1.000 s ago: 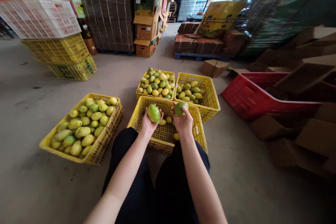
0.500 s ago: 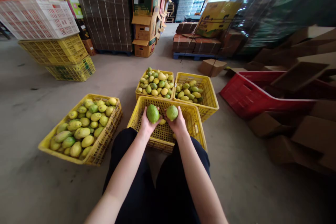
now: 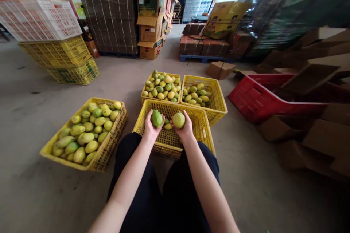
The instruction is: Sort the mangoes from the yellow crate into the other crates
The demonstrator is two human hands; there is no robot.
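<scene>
My left hand point(image 3: 151, 128) is closed round a dark green lemon point(image 3: 156, 118), holding it up over the near yellow crate point(image 3: 142, 125). Beside it, my right hand point(image 3: 186, 127) grips a paler yellow-green lemon point(image 3: 178, 120). The two hands are a short way apart. Between and below them, a couple of yellow lemons point(image 3: 167, 126) lie on the slatted bottom of that crate. Touching its far side are a crate heaped with mixed green and yellow lemons point(image 3: 161, 86) and a partly filled crate point(image 3: 218, 96) of yellow-green ones.
At my left stands a full yellow crate of lemons point(image 3: 84, 134). A red crate point(image 3: 254, 98) and loose cardboard boxes point(image 3: 314, 142) lie to the right. Stacked crates point(image 3: 57, 52) rise at the far left. Cartons point(image 3: 150, 32) and a loaded blue pallet point(image 3: 202, 58) stand behind.
Both lemons have turned in my hands; the right one now shows a paler side. My left hand has shifted slightly left, so the hands are a little farther apart.
</scene>
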